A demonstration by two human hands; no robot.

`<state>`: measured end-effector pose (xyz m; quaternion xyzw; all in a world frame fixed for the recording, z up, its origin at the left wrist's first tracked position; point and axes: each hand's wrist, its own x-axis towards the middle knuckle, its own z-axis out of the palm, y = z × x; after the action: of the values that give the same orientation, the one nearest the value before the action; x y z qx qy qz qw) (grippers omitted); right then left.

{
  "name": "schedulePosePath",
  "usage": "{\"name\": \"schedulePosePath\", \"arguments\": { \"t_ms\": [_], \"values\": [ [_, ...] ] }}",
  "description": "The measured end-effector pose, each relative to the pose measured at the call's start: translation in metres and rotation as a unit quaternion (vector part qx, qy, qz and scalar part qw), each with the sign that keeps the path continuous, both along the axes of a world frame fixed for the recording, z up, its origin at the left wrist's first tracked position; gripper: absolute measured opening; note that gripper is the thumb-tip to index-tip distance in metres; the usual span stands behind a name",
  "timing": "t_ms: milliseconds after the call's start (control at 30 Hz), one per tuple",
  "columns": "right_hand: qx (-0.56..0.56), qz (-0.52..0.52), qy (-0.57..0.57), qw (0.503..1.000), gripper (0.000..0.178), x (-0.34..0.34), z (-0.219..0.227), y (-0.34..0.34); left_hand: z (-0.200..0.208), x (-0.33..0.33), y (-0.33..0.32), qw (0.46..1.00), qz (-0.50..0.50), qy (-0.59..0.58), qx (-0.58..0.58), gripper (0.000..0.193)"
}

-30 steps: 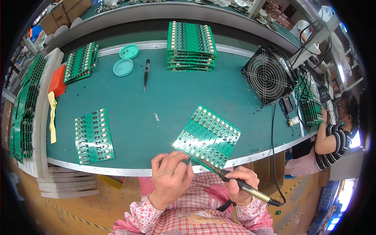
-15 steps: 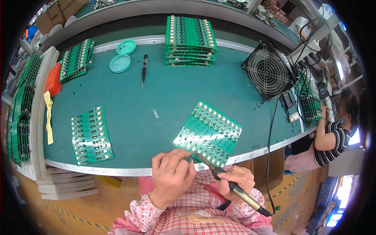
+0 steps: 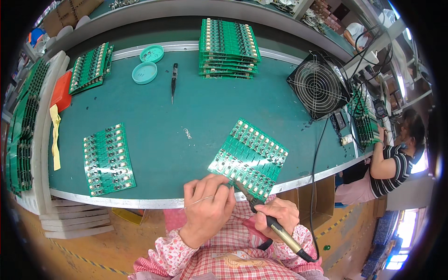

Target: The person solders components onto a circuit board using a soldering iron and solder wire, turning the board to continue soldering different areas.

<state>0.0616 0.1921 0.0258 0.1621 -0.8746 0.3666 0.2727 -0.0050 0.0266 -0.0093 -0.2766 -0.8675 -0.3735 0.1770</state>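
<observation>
A green circuit board panel (image 3: 251, 156) lies slanted at the table's front edge, rows of small white and black parts on it. My right hand (image 3: 278, 215) grips a soldering iron (image 3: 285, 236), its tip at the panel's near edge. Close to that tip, my left hand (image 3: 209, 205) pinches a thin solder wire (image 3: 201, 200), which runs back across the fingers. The left fingertips are at the panel's near left corner; whether they touch it I cannot tell. The exact contact of wire and tip is too small to make out.
Another panel (image 3: 109, 160) lies left. Behind are tweezers (image 3: 174, 83), two round turquoise dishes (image 3: 144, 73) and a stack of panels (image 3: 228, 49). A black fan (image 3: 318, 85) stands right; the iron's cable (image 3: 317, 175) hangs over the edge. A co-worker (image 3: 392, 163) sits far right.
The view has shifted slightly. The handle end of the soldering iron has swung a little left with my right hand; its tip stays at the panel's near edge. My left hand keeps its pinch.
</observation>
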Motion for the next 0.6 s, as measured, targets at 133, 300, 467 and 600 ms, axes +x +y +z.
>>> {"name": "schedulePosePath", "arguments": {
  "t_ms": [133,300,467,600],
  "values": [
    [0.071,0.019,0.011,0.997,0.031,0.001,0.001,0.000,0.001,-0.001,-0.001,1.000,-0.005,0.001,-0.003,0.016],
    [0.155,0.029,0.063,0.985,0.032,0.006,-0.007,-0.004,0.000,-0.001,-0.004,1.000,-0.016,-0.006,0.006,0.015],
    [0.134,0.021,0.056,0.989,0.031,0.010,-0.013,-0.007,0.003,-0.001,-0.005,0.999,-0.030,-0.015,0.008,0.015],
    [0.062,0.005,-0.012,0.998,0.028,0.012,-0.007,-0.003,0.002,-0.002,-0.009,0.999,-0.034,-0.018,0.010,0.014]
  ]
}}
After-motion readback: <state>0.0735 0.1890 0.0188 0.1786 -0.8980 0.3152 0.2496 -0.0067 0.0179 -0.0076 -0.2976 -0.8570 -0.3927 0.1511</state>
